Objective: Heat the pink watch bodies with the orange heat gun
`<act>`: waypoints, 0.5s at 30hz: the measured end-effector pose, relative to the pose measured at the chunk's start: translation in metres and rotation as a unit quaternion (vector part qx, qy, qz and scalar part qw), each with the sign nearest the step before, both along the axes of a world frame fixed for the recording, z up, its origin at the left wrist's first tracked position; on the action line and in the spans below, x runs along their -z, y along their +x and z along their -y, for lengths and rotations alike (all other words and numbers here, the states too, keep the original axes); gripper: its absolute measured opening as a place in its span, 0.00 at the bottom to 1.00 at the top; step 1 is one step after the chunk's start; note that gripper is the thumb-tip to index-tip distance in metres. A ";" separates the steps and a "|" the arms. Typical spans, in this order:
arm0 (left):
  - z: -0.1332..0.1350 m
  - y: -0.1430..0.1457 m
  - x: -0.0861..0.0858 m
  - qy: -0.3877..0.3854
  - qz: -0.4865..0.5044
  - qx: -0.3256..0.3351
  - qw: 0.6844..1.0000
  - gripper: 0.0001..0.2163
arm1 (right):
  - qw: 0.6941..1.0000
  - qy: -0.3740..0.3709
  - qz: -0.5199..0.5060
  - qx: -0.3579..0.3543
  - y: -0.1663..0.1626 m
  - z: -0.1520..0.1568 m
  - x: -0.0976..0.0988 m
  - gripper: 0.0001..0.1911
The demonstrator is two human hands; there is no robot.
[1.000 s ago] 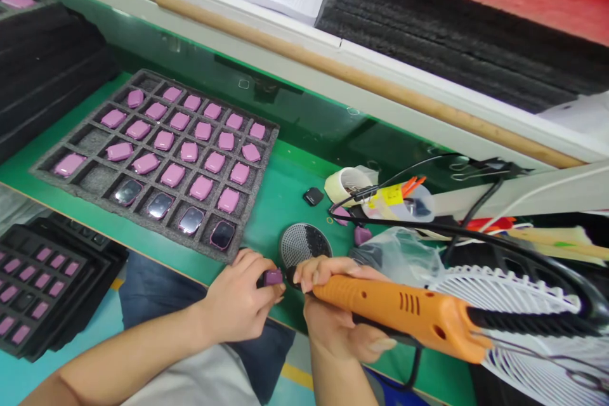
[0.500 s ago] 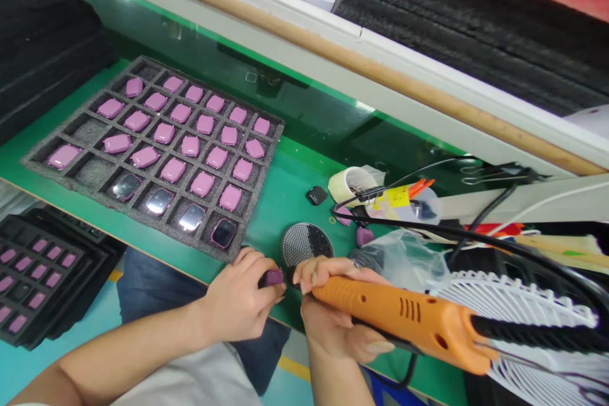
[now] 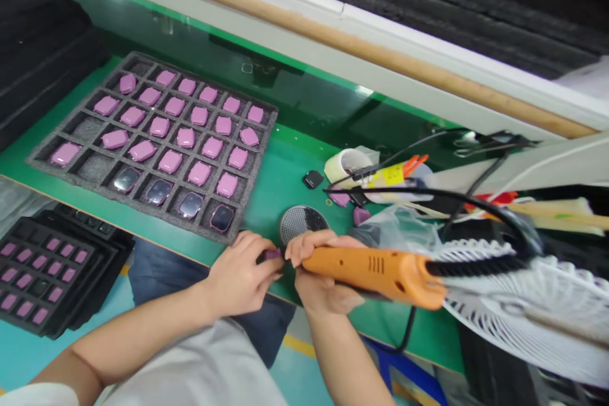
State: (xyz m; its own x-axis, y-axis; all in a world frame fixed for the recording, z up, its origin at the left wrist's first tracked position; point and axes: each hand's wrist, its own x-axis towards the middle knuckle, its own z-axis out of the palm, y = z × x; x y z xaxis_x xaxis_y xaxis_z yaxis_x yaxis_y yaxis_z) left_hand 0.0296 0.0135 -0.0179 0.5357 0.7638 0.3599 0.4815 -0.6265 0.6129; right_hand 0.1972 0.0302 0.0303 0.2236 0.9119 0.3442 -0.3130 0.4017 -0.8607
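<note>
My left hand is closed round a small purple watch case near the bench's front edge. In my right hand lies an orange electric screwdriver, gripped near its front end. The screwdriver points left at the watch case; its tip is hidden by my fingers, so I cannot tell whether they touch. Just behind my hands sits a round speaker-like disc with a perforated top. To the left, a dark foam tray holds rows of purple watch cases, most backs up, several with dark screens showing.
A tape roll, a black watch-like piece and a clear plastic bag lie right of the tray. A black cable arches over them. A white fan guard stands at right. More foam trays are stacked lower left.
The view has shifted slightly. The rear end of the screwdriver has swung up and left in view, while both hands keep their grips.
</note>
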 end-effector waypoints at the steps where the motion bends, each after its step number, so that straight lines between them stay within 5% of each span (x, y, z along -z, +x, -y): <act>1: 0.000 -0.002 -0.001 -0.014 -0.005 -0.002 1.000 0.11 | 1.000 0.000 -0.005 -0.002 0.003 0.001 -0.003 0.28; 7: -0.006 -0.009 0.000 -0.036 -0.004 0.015 0.999 0.22 | 0.994 0.023 0.008 0.111 0.031 0.024 -0.014 0.30; 15: 0.013 -0.003 -0.008 -0.073 0.102 0.024 0.992 0.21 | 0.991 -0.020 -0.030 0.127 0.068 0.042 0.019 0.24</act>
State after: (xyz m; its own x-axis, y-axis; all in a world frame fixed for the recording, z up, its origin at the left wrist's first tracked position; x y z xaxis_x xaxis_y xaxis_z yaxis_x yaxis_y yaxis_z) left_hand 0.0271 0.0003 -0.0094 0.4999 0.7917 0.3512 0.3111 -0.5426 0.7802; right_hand 0.2653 -0.0119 0.0108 0.4671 0.8359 0.2884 -0.2561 0.4400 -0.8607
